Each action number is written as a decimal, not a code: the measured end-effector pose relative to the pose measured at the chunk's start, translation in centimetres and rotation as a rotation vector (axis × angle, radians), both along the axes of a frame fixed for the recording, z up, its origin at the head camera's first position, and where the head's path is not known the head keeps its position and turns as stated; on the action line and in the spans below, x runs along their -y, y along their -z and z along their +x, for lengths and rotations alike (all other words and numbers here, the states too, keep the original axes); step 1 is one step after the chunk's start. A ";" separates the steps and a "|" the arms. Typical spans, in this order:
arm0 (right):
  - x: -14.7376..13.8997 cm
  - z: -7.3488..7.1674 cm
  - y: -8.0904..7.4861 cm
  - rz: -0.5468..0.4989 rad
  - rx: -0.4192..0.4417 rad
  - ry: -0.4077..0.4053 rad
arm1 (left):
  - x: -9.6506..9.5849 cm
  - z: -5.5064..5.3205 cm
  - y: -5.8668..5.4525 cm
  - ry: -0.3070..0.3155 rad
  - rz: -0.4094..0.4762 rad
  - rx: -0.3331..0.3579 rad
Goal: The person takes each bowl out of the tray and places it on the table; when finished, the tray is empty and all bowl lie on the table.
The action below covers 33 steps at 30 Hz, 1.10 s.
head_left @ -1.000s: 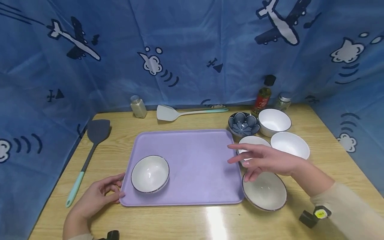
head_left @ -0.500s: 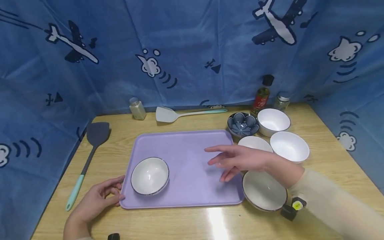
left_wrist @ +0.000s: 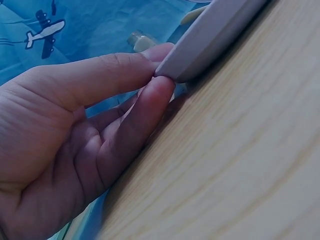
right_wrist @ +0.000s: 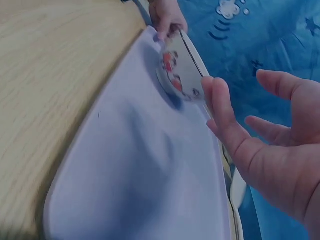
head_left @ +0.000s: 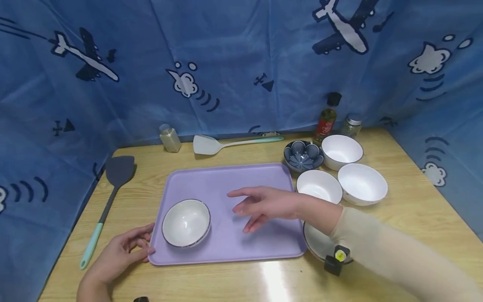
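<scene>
A lilac tray (head_left: 230, 180) lies on the wooden table. My left hand (head_left: 115, 253) pinches its left edge; the left wrist view shows thumb and finger meeting at the tray rim (left_wrist: 192, 47). On the tray's left part stands a cream bowl (head_left: 186, 224) with a dark rim, whose side in the right wrist view carries a red pattern (right_wrist: 172, 75). My right hand (head_left: 266, 205) hovers over the middle of the tray with its fingers spread, holding nothing. Beneath the right forearm, a second cream bowl (head_left: 318, 241) by the tray's right edge is partly hidden.
Right of the tray are several white bowls (head_left: 362, 182) and a dark blue flower-patterned bowl (head_left: 302, 158). An oil bottle (head_left: 325, 121) and a jar (head_left: 352, 126) stand behind. A white spatula (head_left: 207, 145), a shaker (head_left: 170, 139) and a grey spatula (head_left: 118, 172) lie around the tray.
My right hand has moved left, from above the cream bowl beside the tray to above the tray's middle. The left hand has stayed at the tray's left edge.
</scene>
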State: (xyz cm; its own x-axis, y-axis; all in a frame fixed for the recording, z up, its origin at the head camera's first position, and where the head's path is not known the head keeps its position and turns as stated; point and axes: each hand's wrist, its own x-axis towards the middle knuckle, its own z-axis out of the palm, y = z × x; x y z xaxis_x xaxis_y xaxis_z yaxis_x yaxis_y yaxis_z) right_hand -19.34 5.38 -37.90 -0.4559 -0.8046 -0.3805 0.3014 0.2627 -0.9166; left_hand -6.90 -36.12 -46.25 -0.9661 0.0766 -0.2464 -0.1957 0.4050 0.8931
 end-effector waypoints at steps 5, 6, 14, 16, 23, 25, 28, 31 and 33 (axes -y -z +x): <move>2.7 0.9 -0.3 -0.027 -0.008 -0.006 | 0.0 0.2 -0.1 -0.019 0.001 0.018; 3.1 1.0 -0.2 -0.027 -0.013 -0.003 | 0.0 0.2 -0.1 -0.018 0.001 0.019; 5.7 1.1 0.9 0.021 0.010 0.058 | 0.0 0.1 -0.1 -0.016 -0.025 0.028; 6.2 1.0 1.1 0.029 0.022 0.063 | 0.0 0.0 -0.1 -0.011 -0.031 0.025; 7.6 0.6 1.9 0.032 0.037 0.063 | -0.1 -0.6 -0.1 0.022 -0.055 -0.029; 8.1 0.7 2.2 0.024 0.038 0.067 | -0.1 -0.6 -0.2 0.024 -0.057 -0.031; 8.8 0.9 2.6 0.022 0.042 0.081 | -0.1 -0.5 -0.2 0.018 -0.048 -0.021; 9.5 1.2 3.1 0.017 0.047 0.099 | -0.1 -0.3 -0.2 0.003 -0.042 -0.013; 9.8 1.5 3.4 0.012 0.062 0.116 | -0.1 -0.2 -0.1 0.001 -0.042 -0.015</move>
